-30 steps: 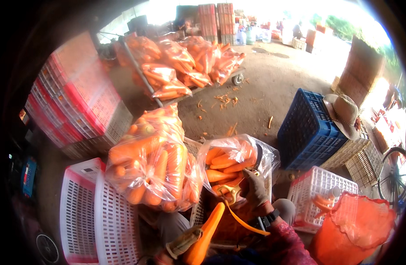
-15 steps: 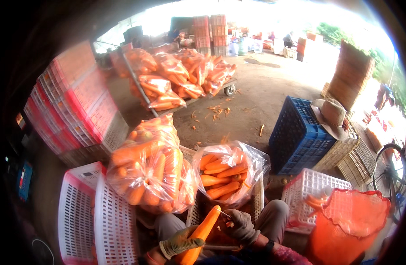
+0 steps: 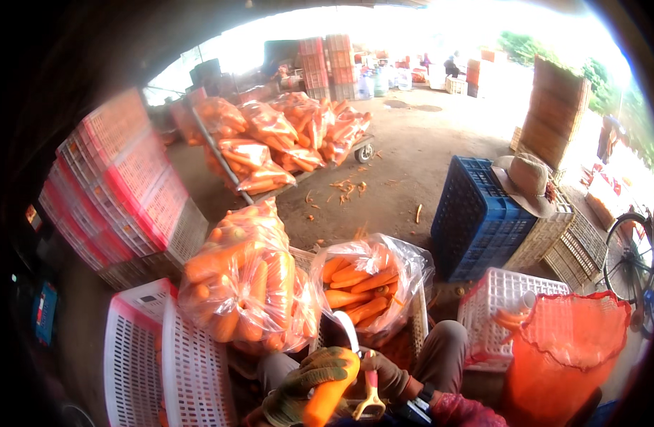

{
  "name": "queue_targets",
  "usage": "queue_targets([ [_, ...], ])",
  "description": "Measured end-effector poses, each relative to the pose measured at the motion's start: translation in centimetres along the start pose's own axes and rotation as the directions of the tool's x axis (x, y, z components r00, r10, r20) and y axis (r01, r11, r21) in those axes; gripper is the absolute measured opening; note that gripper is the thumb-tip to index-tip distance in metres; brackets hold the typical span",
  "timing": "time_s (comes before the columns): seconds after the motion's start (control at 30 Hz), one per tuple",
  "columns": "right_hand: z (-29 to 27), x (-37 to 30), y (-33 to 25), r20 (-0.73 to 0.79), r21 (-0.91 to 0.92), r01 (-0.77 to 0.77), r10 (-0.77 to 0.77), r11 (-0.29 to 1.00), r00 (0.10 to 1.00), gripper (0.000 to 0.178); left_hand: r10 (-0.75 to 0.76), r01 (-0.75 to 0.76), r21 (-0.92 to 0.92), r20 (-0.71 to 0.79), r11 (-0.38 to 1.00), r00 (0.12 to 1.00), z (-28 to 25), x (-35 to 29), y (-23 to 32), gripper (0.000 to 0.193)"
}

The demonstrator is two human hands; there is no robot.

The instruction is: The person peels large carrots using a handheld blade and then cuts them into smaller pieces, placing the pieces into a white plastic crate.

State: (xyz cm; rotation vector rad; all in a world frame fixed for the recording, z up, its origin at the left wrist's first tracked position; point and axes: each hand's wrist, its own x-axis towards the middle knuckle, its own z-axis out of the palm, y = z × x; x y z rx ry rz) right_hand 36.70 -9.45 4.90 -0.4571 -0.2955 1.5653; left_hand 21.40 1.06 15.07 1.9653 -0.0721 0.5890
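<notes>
My left hand (image 3: 298, 388), in a dark-green and tan work glove, wraps round a thick carrot (image 3: 330, 395) over my lap. My gloved right hand (image 3: 389, 377) grips a yellow-and-red peeler (image 3: 370, 400), its looped end pointing down. A pale curved blade (image 3: 347, 329) rises between the hands near the carrot's upper end; whether it belongs to the peeler I cannot tell. Just ahead, an open clear bag of carrots (image 3: 362, 285) sits in a crate (image 3: 418, 320) between my knees. Beside it on the left bulges a filled clear bag of carrots (image 3: 252, 285).
White-and-pink crates (image 3: 199, 363) stand at my left, below a tall crate stack (image 3: 127, 185). At right are a white crate (image 3: 501, 295), an orange mesh sack (image 3: 565, 356) and a blue crate (image 3: 476, 220) with a hat (image 3: 526, 181). Bagged carrots (image 3: 291, 135) load a cart ahead.
The carrot and both hands have moved closer together, with the left hand now higher over the carrot. The blade has swung upright and the peeler's looped end has come into sight.
</notes>
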Motion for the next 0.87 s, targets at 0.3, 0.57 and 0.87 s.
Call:
queue_targets([
  [0.3,-0.3,-0.3,-2.8,-0.244,-0.212,0.175,-0.225,0.962,0.943,0.040,-0.676,0.498,-0.826,0.210,0.264,0.706,0.4,-3.2,-3.4,0.042],
  [0.57,0.9,-1.7,-2.1,0.190,-0.975,0.222,-0.508,0.004,0.840,0.045,-0.741,0.608,-0.622,0.064,0.494,0.668,2.5,-2.6,-5.4,0.052],
  [0.87,-0.2,-2.2,-1.0,0.352,-0.871,0.139,-0.404,-0.470,0.844,0.044,-0.698,0.605,-0.586,0.092,0.539,0.710,1.6,-2.5,-5.1,0.046],
])
